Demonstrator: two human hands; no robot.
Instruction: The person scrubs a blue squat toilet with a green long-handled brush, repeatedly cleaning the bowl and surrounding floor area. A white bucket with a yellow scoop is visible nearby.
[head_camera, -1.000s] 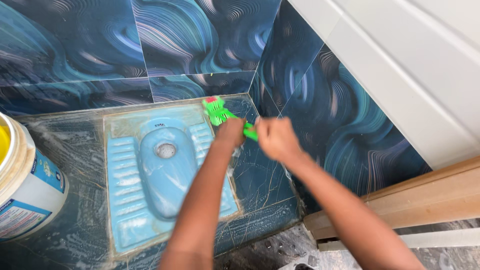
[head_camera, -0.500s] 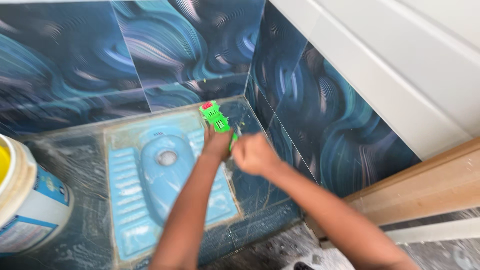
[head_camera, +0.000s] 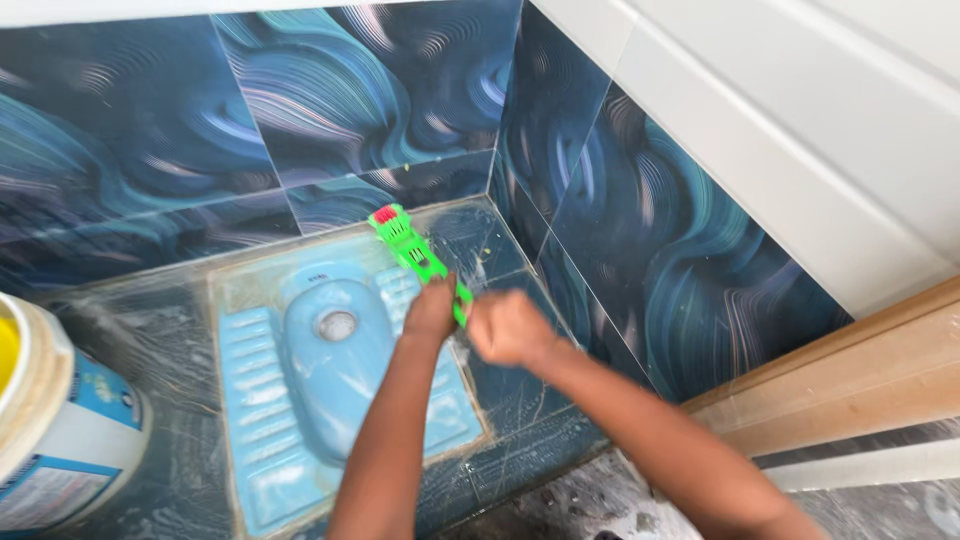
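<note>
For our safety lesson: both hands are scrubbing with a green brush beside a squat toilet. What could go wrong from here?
1. The floor looks wet and soapy, so feet could slip.
2. The left hand and right hand are bare, so dirty, soapy water may reach the skin.
3. The brush works close to the wall, so it might flick splashes upward.
</note>
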